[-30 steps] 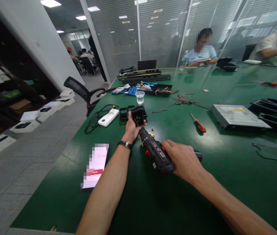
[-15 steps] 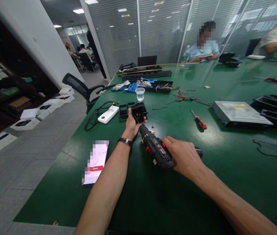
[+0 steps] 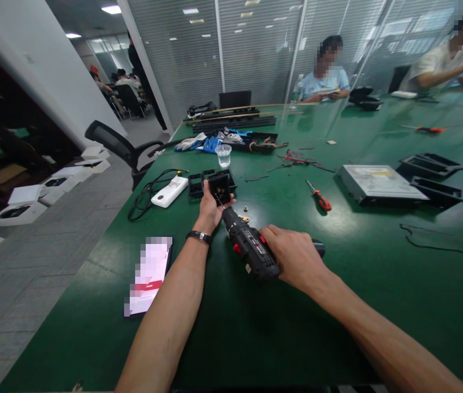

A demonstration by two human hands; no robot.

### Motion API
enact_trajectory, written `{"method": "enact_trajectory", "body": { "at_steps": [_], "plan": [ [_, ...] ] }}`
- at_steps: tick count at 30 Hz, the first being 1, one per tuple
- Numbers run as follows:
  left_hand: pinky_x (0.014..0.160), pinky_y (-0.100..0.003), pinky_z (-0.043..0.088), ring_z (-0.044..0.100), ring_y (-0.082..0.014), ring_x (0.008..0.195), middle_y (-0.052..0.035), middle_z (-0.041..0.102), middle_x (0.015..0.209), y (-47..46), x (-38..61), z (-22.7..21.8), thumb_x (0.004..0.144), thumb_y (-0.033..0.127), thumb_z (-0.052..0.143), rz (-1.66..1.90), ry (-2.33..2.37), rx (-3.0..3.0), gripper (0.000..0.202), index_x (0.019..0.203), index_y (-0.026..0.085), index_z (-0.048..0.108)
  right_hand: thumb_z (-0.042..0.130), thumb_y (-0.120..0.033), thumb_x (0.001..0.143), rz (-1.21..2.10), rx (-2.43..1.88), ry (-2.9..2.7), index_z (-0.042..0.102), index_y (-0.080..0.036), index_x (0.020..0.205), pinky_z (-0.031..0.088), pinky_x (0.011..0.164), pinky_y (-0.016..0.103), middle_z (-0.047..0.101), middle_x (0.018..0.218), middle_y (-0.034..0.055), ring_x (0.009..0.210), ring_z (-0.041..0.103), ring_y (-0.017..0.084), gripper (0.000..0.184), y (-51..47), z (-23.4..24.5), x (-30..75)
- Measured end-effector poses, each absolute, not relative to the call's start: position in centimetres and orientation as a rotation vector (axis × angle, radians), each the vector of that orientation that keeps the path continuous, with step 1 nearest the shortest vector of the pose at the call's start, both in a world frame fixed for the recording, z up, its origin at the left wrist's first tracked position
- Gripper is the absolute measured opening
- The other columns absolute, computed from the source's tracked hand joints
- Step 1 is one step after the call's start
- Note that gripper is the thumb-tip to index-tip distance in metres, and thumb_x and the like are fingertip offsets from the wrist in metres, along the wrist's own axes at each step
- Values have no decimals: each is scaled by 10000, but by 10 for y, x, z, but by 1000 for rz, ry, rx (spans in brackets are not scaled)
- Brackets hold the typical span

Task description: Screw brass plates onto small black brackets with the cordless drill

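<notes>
Right hand (image 3: 296, 252) closed round the handle of a black drill (image 3: 251, 245), knuckles up, the handle's end jutting out beyond it; that forearm slanted in from the lower right. Left hand (image 3: 210, 210), half curled, held a small black block (image 3: 220, 188) with brass-coloured bits inside, thumb along one side and fingertips showing at the other. The drill's slim bit pointed forward and left at the block — whether it touched anything inside was too small to tell.

Just behind the block sat a black compartmented case (image 3: 196, 186), with a clear cup (image 3: 223, 157) past it. A white power bank (image 3: 169, 191) and a black cable (image 3: 133, 204) lay to the left. Small brass parts (image 3: 244, 219) rested just beside the drill's nose, and a phone (image 3: 149, 278) lay close by the left forearm. An orange-handled screwdriver (image 3: 321, 202) lay right of the drill, a metal box (image 3: 382, 183) farther right.

Green tabletop (image 3: 276, 338) showed between the forearms and ran on to the right — its left edge slanted past the phone, grey floor (image 3: 51, 273) beyond.
</notes>
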State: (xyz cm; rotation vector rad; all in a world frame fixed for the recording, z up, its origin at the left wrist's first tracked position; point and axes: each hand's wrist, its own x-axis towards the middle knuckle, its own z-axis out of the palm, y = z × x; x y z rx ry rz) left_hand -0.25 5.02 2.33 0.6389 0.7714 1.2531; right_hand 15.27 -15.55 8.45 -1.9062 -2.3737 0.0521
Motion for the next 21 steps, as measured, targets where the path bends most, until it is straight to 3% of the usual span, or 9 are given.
{"method": "enact_trajectory", "body": {
  "at_steps": [5, 14, 21],
  "plan": [
    [726, -347, 620, 707, -191, 693, -96, 710, 775, 50, -3, 23, 994, 666, 435, 1246, 754, 656, 623, 1088, 109, 696, 681, -218, 742, 23, -1901, -2373, 567, -210, 1108, 217, 565, 331, 685, 1027, 47, 824, 684, 235, 383, -156, 83, 152],
    [735, -364, 619, 715, -196, 700, -100, 720, 806, 47, -2, 27, 993, 667, 439, 1251, 796, 653, 618, 1102, 117, 700, 676, -215, 779, 58, -1911, -2380, 567, -207, 1063, 242, 574, 322, 692, 1017, 48, 839, 686, 226, 304, -156, 86, 153],
    [741, -355, 618, 721, -199, 712, -91, 716, 786, 47, -1, 28, 981, 684, 452, 1251, 802, 641, 635, 1114, 114, 698, 673, -216, 771, 35, -1901, -2384, 559, -207, 1135, 226, 571, 320, 687, 1037, 61, 814, 678, 221, 382, -156, 84, 152]
  ]
}}
